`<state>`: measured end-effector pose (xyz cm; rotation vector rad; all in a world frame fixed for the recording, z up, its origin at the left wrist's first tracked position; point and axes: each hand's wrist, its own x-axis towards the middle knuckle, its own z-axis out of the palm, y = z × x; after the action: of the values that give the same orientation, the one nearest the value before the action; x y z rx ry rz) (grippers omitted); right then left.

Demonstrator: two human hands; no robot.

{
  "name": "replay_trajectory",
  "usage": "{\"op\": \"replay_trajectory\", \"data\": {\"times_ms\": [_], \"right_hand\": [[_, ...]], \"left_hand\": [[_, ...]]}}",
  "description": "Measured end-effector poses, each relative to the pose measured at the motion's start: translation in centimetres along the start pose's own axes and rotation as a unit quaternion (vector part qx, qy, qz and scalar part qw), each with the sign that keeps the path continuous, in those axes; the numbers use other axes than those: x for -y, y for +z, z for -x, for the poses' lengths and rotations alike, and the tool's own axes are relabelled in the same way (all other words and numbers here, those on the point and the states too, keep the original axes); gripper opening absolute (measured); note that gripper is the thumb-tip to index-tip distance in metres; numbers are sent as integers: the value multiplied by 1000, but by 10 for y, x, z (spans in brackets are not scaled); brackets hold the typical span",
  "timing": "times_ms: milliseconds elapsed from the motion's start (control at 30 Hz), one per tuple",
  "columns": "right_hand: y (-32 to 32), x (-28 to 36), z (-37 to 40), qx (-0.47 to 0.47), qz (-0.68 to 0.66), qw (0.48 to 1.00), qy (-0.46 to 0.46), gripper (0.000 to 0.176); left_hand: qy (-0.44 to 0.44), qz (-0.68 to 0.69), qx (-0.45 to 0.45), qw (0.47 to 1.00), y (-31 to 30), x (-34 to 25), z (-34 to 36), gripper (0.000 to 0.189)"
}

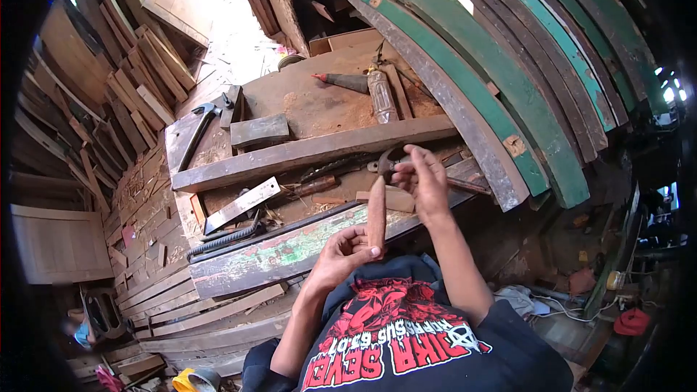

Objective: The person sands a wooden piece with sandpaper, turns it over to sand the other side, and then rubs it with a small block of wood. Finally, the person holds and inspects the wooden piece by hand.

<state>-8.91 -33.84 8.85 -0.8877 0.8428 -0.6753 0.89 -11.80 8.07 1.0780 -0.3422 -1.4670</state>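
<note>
My left hand [344, 252] is closed around the lower end of a reddish wooden peg [376, 214], its tapered tip pointing up and away from me. My right hand [427, 183] is just beyond and to the right, fingers curled at the dark head of a hammer [390, 162]. Part of the hammer's handle appears right of the wrist; the palm hides the rest. Below those fingers lies a small light wood block [392, 199]. A long squared beam [312, 151] crosses the bench behind both hands.
On the bench lie a claw hammer [197, 131], a wood block [259, 131], a plastic bottle [380, 94], a pale metal strip [242, 205] and a wood-handled tool [316, 186]. Curved green-painted timbers [465, 94] are stacked at right. Planks [145, 80] lean at left.
</note>
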Motion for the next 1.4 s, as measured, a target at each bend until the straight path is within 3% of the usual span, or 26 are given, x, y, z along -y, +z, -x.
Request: {"op": "replay_trajectory", "data": {"times_ms": [133,300,567,667,767,867,900,1000,1033,1133,1267,1300,1400], "right_hand": [[-34,9,-1,-82,50,995,-35,29],[-63,7,10,-106,122,987,-9,31],[-50,-35,27,-46,217,974,-35,33],[-30,-41,35,-22,220,975,-31,32],[-14,-46,42,12,241,970,-32,34],[-11,-56,40,-4,270,958,-97,34],[-5,-36,46,-25,391,917,-73,50],[-11,-36,45,2,650,724,-229,79],[-16,-40,41,41,680,714,-161,100],[-24,-57,34,89,765,621,-148,100],[-35,-65,21,135,723,653,-183,75],[-35,-65,22,131,718,644,-230,60],[-32,-60,23,126,723,648,-206,58]], "left_hand": [[3,6,-12,1000,-6,-1,8,45],[20,20,-36,999,-12,-4,18,51],[122,47,-138,982,-27,-4,21,34],[143,57,-204,967,-25,-11,26,34],[148,77,-199,966,-32,-10,28,42],[155,114,-193,962,-35,-8,33,46],[154,122,-186,963,-39,-9,36,47],[142,121,-179,966,-50,-5,42,47],[139,126,-175,966,-51,-5,46,47],[137,145,-154,968,-54,-10,55,46],[136,187,-113,966,-62,-10,66,48],[137,199,-102,965,-63,-11,68,49],[134,215,-89,963,-67,-15,75,52]]}}
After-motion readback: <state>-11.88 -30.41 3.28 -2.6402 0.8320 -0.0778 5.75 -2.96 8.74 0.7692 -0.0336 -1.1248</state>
